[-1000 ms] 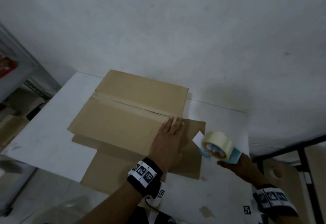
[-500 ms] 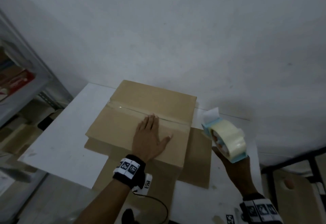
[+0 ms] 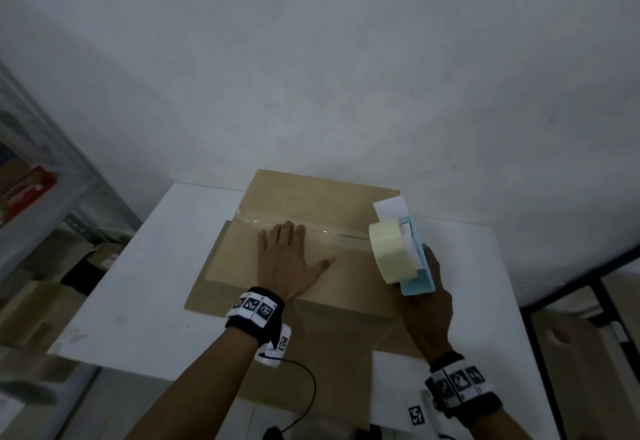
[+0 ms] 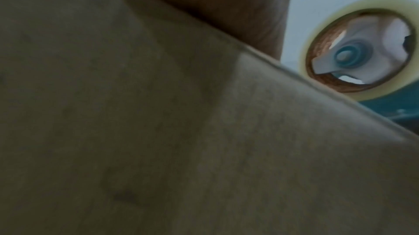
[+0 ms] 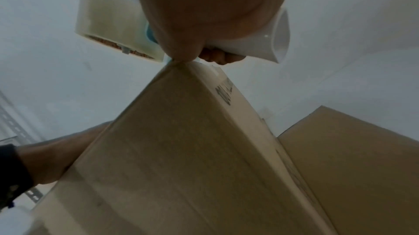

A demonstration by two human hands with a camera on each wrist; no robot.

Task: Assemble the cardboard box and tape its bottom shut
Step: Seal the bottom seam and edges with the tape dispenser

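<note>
Your left hand (image 3: pixel 289 259) lies flat, fingers straight and spread, on the near flap of the brown cardboard box (image 3: pixel 311 204), which stands on the white bench (image 3: pixel 145 266) against the pale wall. The fingertips reach just up to the centre seam, where a glossy strip of clear tape (image 3: pixel 332 231) already runs between the two closed flaps. More brown cardboard spreads flat on the bench under and in front of the box.

At the box's right end, your right hand (image 3: pixel 427 304) is wrapped around the handle of the light-blue tape dispenser with its pale yellowish roll of tape (image 3: pixel 391 252), held up at the seam's right end; the right wrist view shows your fingers curled around it just above the box corner.

You look to be in the taping step, with the flaps folded shut and the seam covered. Whether the strip is cut free of the roll cannot be told. Next, keep the left palm pressing the flaps level, carry the tape over the right edge onto the side wall, sever it, then rub the strip flat.
</note>
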